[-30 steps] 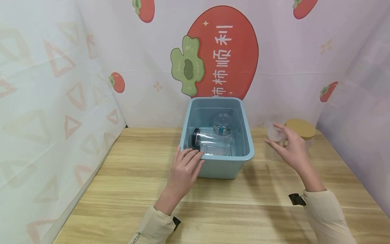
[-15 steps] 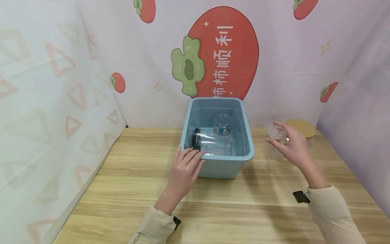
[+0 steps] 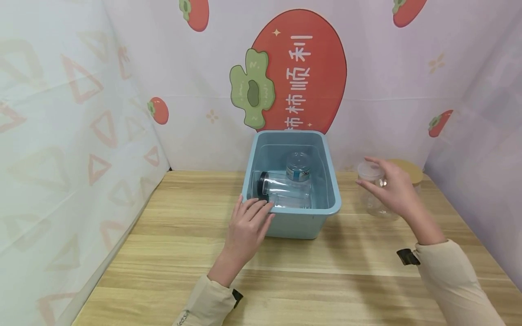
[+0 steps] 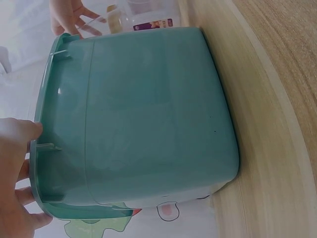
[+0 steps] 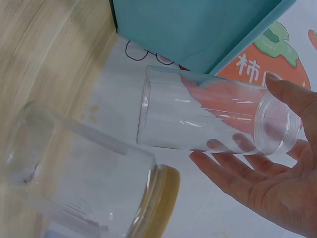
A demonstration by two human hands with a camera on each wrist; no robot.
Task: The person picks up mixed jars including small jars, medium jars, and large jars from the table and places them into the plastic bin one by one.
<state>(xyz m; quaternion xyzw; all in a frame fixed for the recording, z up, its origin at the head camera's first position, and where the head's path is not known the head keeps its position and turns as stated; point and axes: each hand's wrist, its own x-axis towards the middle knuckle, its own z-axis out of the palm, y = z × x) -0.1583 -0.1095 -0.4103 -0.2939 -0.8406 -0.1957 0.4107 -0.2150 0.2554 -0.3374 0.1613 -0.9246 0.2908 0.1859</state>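
Note:
My left hand grips the near-left rim of a blue plastic bin, thumb outside and fingers over the edge. A clear jar with a black lid lies on its side in the bin, another clear jar lies nearer, and a squat jar with a blue label is at the back. To the bin's right, my right hand holds a clear cylindrical jar by its top end, thumb on one side and fingers on the other in the right wrist view.
A larger clear jar with a yellow lid stands behind my right hand. In the left wrist view, a purple label shows on a jar beyond the bin. The wooden table meets a printed cloth backdrop at the back.
My right hand has shifted slightly up and to the right, its wrist drifting right. The clear jar has risen a little with it. My left hand stays on the bin's rim.

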